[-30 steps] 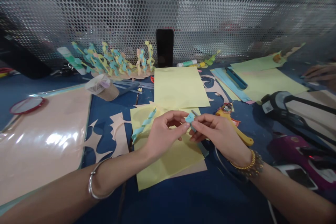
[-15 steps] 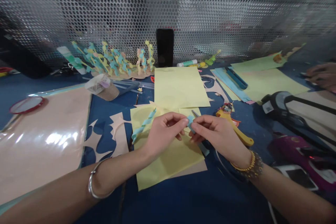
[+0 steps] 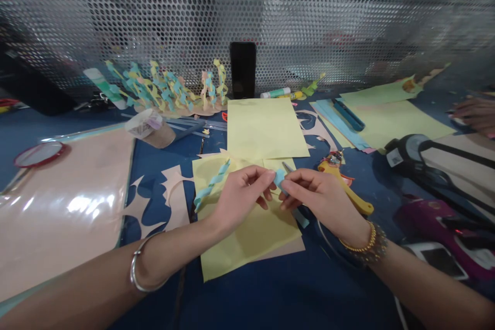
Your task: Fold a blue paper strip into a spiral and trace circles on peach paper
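Note:
A small piece of light blue paper [image 3: 279, 177] is pinched between my two hands, above the yellow sheets. My left hand [image 3: 244, 192] has thumb and forefinger closed on its left edge. On its right edge, the thumb and fingers of my right hand [image 3: 309, 191] are closed. Under the hands lies a yellow paper sheet [image 3: 235, 252]. A twisted light blue paper strip [image 3: 212, 184] rests on it, left of my left hand. Beside my right fingers a grey pointed tip [image 3: 287, 167] shows; the rest of that tool is hidden.
Behind are a second yellow sheet [image 3: 266, 129], an upright black phone [image 3: 243, 69] and curled paper stalks [image 3: 166, 87]. A paper cup [image 3: 152, 129] and pink offcuts [image 3: 176, 196] are left. Yellow-handled pliers [image 3: 348, 188] and another person's hand [image 3: 475, 113] are right.
My hands stay almost in place; the blue paper between my fingertips has shifted slightly. The other person's hand at the far right has moved a little.

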`<action>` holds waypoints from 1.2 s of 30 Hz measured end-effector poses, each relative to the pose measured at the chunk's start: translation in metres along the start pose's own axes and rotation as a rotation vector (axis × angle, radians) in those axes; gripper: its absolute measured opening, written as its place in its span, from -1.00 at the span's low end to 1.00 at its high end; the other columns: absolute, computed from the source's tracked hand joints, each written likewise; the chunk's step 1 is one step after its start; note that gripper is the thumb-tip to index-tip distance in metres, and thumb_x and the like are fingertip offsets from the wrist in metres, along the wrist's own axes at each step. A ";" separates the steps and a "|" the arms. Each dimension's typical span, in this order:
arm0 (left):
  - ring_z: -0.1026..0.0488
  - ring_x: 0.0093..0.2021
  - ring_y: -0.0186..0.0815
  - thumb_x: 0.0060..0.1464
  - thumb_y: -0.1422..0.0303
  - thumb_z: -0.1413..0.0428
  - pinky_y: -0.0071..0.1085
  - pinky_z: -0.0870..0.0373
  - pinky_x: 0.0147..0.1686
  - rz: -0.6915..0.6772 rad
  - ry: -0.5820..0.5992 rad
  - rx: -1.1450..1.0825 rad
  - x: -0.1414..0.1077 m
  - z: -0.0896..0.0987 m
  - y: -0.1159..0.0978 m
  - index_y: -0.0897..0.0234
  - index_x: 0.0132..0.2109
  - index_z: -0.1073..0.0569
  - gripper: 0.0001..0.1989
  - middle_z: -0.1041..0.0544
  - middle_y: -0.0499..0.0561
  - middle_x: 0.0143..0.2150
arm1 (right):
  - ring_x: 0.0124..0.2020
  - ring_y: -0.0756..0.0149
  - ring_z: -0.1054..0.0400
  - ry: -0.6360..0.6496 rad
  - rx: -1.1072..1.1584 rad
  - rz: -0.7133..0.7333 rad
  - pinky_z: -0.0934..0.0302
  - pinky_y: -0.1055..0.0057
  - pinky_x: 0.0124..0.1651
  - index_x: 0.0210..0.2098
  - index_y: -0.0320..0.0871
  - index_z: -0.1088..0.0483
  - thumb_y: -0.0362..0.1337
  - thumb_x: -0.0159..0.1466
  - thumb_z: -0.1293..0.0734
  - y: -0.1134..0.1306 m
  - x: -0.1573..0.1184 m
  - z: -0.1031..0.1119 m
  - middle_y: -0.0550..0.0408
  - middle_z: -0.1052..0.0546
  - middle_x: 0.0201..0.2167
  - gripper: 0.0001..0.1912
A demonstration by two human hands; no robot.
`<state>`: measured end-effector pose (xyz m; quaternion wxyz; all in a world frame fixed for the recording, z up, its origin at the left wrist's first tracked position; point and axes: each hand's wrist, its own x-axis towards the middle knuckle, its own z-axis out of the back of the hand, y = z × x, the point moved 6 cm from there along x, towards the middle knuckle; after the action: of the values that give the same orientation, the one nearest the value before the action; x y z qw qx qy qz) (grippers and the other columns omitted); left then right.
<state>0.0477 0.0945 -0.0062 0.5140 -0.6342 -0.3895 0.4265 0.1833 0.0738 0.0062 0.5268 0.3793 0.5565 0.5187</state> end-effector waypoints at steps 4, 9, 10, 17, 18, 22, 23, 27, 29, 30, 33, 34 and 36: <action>-0.36 -0.53 -0.44 0.06 0.19 -0.11 -0.55 -0.38 -0.60 -0.029 -0.011 0.029 -0.001 0.000 -0.003 0.29 -0.38 -0.46 -0.77 -0.42 -0.05 -0.52 | -0.56 0.43 -0.45 -0.013 0.001 0.016 -0.37 0.52 -0.45 -0.41 -0.18 -0.42 -0.15 0.16 -0.35 0.000 0.000 0.001 0.15 -0.50 -0.56 -0.80; -0.33 -0.58 -0.47 0.05 0.22 -0.12 -0.56 -0.38 -0.61 -0.046 -0.022 0.062 -0.002 0.000 -0.005 0.30 -0.40 -0.48 -0.77 -0.40 -0.08 -0.57 | -0.56 0.42 -0.45 -0.006 -0.001 0.029 -0.37 0.52 -0.46 -0.39 -0.18 -0.42 -0.15 0.16 -0.36 -0.001 0.000 0.001 0.16 -0.50 -0.57 -0.80; -0.34 -0.57 -0.47 0.08 0.21 -0.09 -0.56 -0.38 -0.60 -0.045 -0.008 0.042 -0.002 -0.001 -0.004 0.30 -0.42 -0.47 -0.75 -0.40 -0.07 -0.57 | -0.56 0.41 -0.45 -0.012 -0.004 0.033 -0.38 0.51 -0.46 -0.38 -0.18 -0.42 -0.14 0.16 -0.36 -0.001 0.000 0.002 0.16 -0.50 -0.57 -0.79; -0.39 -0.49 -0.46 -0.01 0.30 -0.20 -0.57 -0.41 -0.59 -0.190 -0.071 0.156 -0.007 0.002 -0.011 0.25 -0.28 -0.46 -0.85 -0.47 -0.05 -0.40 | -0.47 0.37 -0.47 -0.042 -0.021 0.094 -0.43 0.43 -0.37 -0.31 -0.18 -0.40 -0.14 0.17 -0.35 0.003 -0.001 0.003 0.11 -0.51 -0.50 -0.78; -0.40 -0.48 -0.46 0.01 0.32 -0.18 -0.57 -0.41 -0.57 -0.245 -0.088 0.199 -0.009 0.002 -0.015 0.26 -0.30 -0.46 -0.89 -0.48 -0.04 -0.38 | -0.46 0.37 -0.46 -0.054 -0.046 0.114 -0.43 0.42 -0.36 -0.27 -0.18 -0.40 -0.16 0.16 -0.36 0.005 -0.002 0.004 0.10 -0.51 -0.47 -0.77; -0.44 -0.34 -0.43 0.04 0.46 -0.14 -0.56 -0.44 -0.48 -0.563 -0.141 0.383 -0.021 0.001 -0.036 0.23 -0.29 -0.48 -0.94 -0.47 -0.02 -0.28 | -0.36 0.37 -0.40 -0.212 -0.174 0.366 -0.38 0.44 -0.39 -0.27 -0.12 -0.36 -0.31 0.16 -0.34 0.021 -0.012 0.010 0.07 -0.44 -0.34 -0.87; -0.45 -0.30 -0.42 0.04 0.49 -0.13 -0.56 -0.45 -0.46 -0.641 -0.146 0.427 -0.024 0.001 -0.040 0.22 -0.29 -0.49 -0.91 -0.47 -0.01 -0.27 | -0.32 0.35 -0.38 -0.238 -0.212 0.475 -0.37 0.43 -0.40 -0.30 -0.11 -0.34 -0.36 0.15 -0.33 0.027 -0.016 0.010 0.07 -0.41 -0.32 -0.89; -0.46 -0.24 -0.38 0.03 0.54 -0.14 -0.50 -0.48 -0.37 -0.847 -0.150 0.538 -0.033 -0.001 -0.047 0.20 -0.24 -0.50 -0.83 -0.47 -0.02 -0.24 | -0.24 0.26 -0.36 -0.255 -0.426 0.834 -0.34 0.30 -0.26 -0.30 -0.06 -0.34 -0.48 0.07 -0.35 0.044 -0.033 0.002 0.07 -0.40 -0.31 -0.76; -0.46 -0.23 -0.38 0.02 0.56 -0.14 -0.51 -0.49 -0.36 -0.882 -0.135 0.546 -0.034 -0.002 -0.047 0.20 -0.23 -0.49 -0.81 -0.46 -0.02 -0.23 | -0.27 0.28 -0.36 -0.289 -0.517 0.912 -0.33 0.28 -0.24 -0.30 -0.06 -0.36 -0.52 0.06 -0.35 0.046 -0.038 0.001 0.08 -0.42 -0.33 -0.73; -0.45 -0.23 -0.39 0.01 0.57 -0.14 -0.52 -0.48 -0.37 -0.875 -0.118 0.532 -0.034 -0.003 -0.046 0.20 -0.21 -0.49 -0.79 -0.45 -0.02 -0.22 | -0.29 0.29 -0.37 -0.305 -0.542 0.939 -0.33 0.29 -0.24 -0.31 -0.06 -0.37 -0.54 0.06 -0.35 0.047 -0.039 0.001 0.09 -0.43 -0.35 -0.73; -0.43 -0.35 -0.47 0.02 0.57 -0.13 -0.56 -0.46 -0.45 -0.754 -0.077 0.434 -0.030 -0.003 -0.041 0.19 -0.12 -0.44 -0.73 -0.40 -0.02 -0.17 | -0.34 0.33 -0.39 -0.301 -0.575 1.012 -0.34 0.32 -0.25 -0.31 -0.05 -0.40 -0.57 0.07 -0.34 0.049 -0.044 0.000 0.10 -0.47 -0.35 -0.70; -0.42 -0.38 -0.50 0.02 0.57 -0.12 -0.56 -0.45 -0.46 -0.703 -0.083 0.399 -0.028 -0.002 -0.039 0.19 -0.10 -0.42 -0.71 -0.38 -0.02 -0.15 | -0.33 0.33 -0.40 -0.281 -0.585 1.033 -0.35 0.33 -0.26 -0.29 -0.05 -0.40 -0.58 0.07 -0.34 0.049 -0.046 0.000 0.10 -0.49 -0.34 -0.69; -0.40 -0.39 -0.51 0.02 0.57 -0.12 -0.56 -0.43 -0.47 -0.660 -0.114 0.361 -0.027 0.000 -0.038 0.20 -0.12 -0.40 -0.73 -0.36 -0.02 -0.14 | -0.33 0.32 -0.42 -0.243 -0.613 1.065 -0.37 0.34 -0.27 -0.27 -0.07 -0.42 -0.57 0.08 -0.34 0.050 -0.048 -0.002 0.08 -0.53 -0.32 -0.69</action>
<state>0.0366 0.0758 0.0346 0.7047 -0.3490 -0.5194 0.3344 0.1824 0.0359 0.0641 0.3403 0.4924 0.0530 0.7994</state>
